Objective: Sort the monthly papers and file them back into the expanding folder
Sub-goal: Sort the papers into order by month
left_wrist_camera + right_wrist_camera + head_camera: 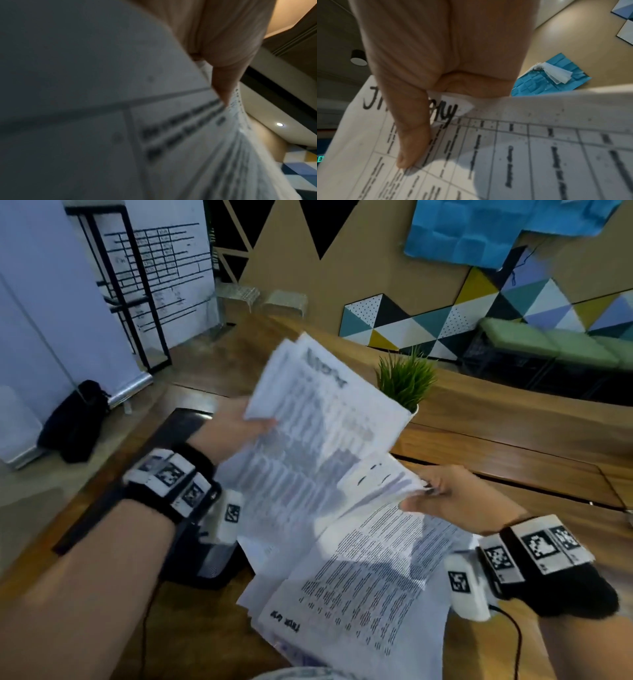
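My left hand [253,424] grips a raised sheaf of printed papers [308,440] by its left edge, thumb on top; the left wrist view shows that thumb [223,83] pressed on the blurred sheets [120,121]. My right hand [424,494] pinches the corner of a table-printed sheet [376,477] at the sheaf's lower right. In the right wrist view my thumb [412,142] lies across this sheet [539,155], covering part of a handwritten heading. More printed pages [370,577] lie on the table below. The black expanding folder [212,566] sits under my left wrist, mostly hidden.
A small potted plant [406,381] stands just behind the raised papers on the long wooden table [513,446]. A black bag [75,419] sits on the floor at left. Green cushioned benches [555,344] line the patterned far wall.
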Demonstrator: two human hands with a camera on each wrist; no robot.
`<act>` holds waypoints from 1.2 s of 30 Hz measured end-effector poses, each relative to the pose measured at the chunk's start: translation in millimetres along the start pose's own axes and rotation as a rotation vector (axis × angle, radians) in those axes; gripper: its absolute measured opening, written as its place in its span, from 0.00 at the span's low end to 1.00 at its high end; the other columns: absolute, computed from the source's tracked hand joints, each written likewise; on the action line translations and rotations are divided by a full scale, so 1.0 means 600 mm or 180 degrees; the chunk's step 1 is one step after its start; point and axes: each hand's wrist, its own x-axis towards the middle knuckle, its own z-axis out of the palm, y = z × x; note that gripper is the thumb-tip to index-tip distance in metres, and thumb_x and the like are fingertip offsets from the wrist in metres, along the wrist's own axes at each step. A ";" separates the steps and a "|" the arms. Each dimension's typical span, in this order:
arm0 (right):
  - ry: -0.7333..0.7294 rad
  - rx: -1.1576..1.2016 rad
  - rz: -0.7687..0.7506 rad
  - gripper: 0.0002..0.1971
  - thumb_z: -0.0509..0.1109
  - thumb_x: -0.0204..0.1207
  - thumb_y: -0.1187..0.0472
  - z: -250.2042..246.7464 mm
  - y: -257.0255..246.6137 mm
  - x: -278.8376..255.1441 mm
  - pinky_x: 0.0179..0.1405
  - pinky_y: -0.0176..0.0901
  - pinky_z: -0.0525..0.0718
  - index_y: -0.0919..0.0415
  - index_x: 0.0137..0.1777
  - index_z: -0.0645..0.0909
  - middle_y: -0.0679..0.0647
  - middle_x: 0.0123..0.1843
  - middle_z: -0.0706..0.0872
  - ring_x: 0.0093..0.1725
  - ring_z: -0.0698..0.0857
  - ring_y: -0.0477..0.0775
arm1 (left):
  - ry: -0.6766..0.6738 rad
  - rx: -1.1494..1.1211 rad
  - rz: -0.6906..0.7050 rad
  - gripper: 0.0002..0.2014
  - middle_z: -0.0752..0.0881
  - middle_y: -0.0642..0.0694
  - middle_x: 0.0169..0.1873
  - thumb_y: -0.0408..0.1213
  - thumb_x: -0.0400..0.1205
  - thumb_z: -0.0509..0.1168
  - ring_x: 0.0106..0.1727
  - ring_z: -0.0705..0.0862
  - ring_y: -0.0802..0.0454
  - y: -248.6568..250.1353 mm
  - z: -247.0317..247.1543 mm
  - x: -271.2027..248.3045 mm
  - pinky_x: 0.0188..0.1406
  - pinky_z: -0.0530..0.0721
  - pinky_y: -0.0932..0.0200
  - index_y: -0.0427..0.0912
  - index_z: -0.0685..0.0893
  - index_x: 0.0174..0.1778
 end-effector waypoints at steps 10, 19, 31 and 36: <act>0.0315 0.0183 0.0397 0.14 0.75 0.71 0.67 0.017 0.030 0.047 0.57 0.47 0.83 0.48 0.52 0.85 0.41 0.48 0.89 0.49 0.87 0.41 | -0.1535 -0.0020 -0.0624 0.31 0.84 0.55 0.58 0.64 0.75 0.64 0.59 0.82 0.59 -0.074 0.121 -0.039 0.68 0.75 0.56 0.43 0.82 0.64; 0.2160 0.0419 0.0613 0.48 0.83 0.59 0.57 0.040 0.062 0.029 0.75 0.48 0.64 0.55 0.77 0.61 0.45 0.75 0.68 0.74 0.66 0.46 | -0.1063 0.0014 -0.0491 0.09 0.86 0.33 0.50 0.35 0.77 0.71 0.56 0.84 0.33 -0.104 0.138 -0.054 0.59 0.83 0.38 0.36 0.85 0.51; 0.1038 0.3644 0.1154 0.47 0.89 0.42 0.48 0.149 0.129 -0.050 0.45 0.44 0.86 0.59 0.65 0.78 0.53 0.58 0.88 0.56 0.87 0.52 | -0.1114 -0.0813 -0.1197 0.12 0.87 0.40 0.51 0.36 0.77 0.70 0.54 0.86 0.43 -0.103 0.144 -0.019 0.60 0.83 0.45 0.37 0.82 0.54; 0.1092 0.3691 0.1304 0.24 0.76 0.65 0.68 0.135 0.130 -0.067 0.54 0.59 0.84 0.63 0.64 0.80 0.60 0.58 0.87 0.56 0.87 0.61 | -0.1352 -0.0721 -0.1445 0.36 0.85 0.50 0.58 0.66 0.67 0.71 0.58 0.80 0.54 -0.115 0.170 -0.017 0.69 0.73 0.47 0.44 0.81 0.64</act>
